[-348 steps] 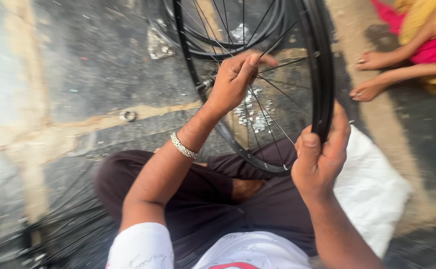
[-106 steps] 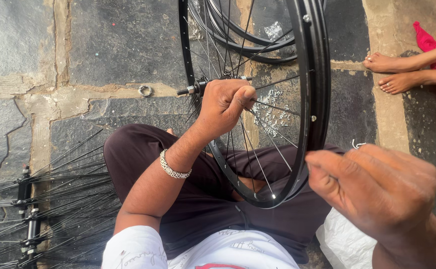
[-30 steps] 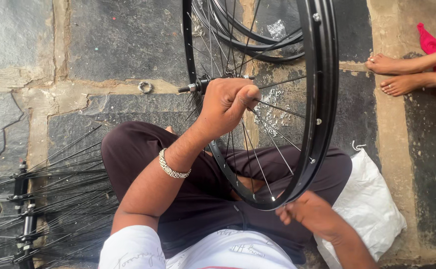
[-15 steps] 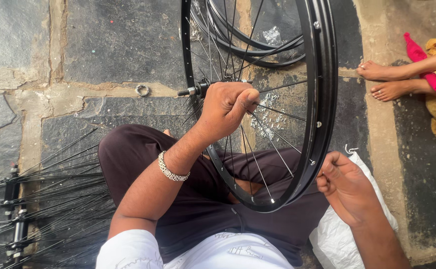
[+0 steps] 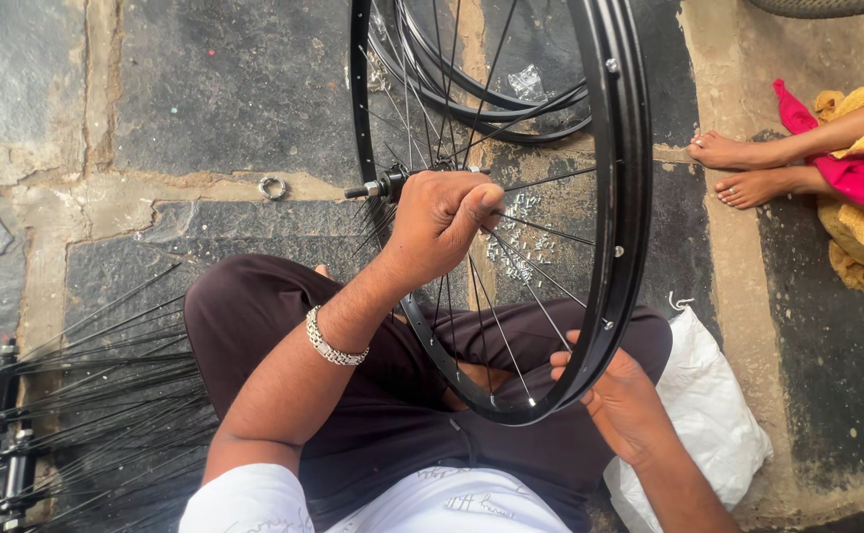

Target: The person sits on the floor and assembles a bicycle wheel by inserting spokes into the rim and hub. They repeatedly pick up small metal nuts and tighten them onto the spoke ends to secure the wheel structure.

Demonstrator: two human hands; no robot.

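Observation:
A black bicycle wheel rim with thin steel spokes stands upright over my crossed legs in dark trousers. My left hand, with a silver bracelet on the wrist, is closed around the hub at the wheel's centre. Lower down, my right hand grips the bottom right of the rim from outside, fingers wrapped on its edge.
Hubs with long loose spokes lie at the left on the stone floor. A small metal ring lies near the hub. More rims lie behind. A white bag sits at my right. Another person's bare feet rest at the upper right.
My right hand has risen from beside my lap to the lower rim and taken hold of it. My left hand has stayed closed on the hub.

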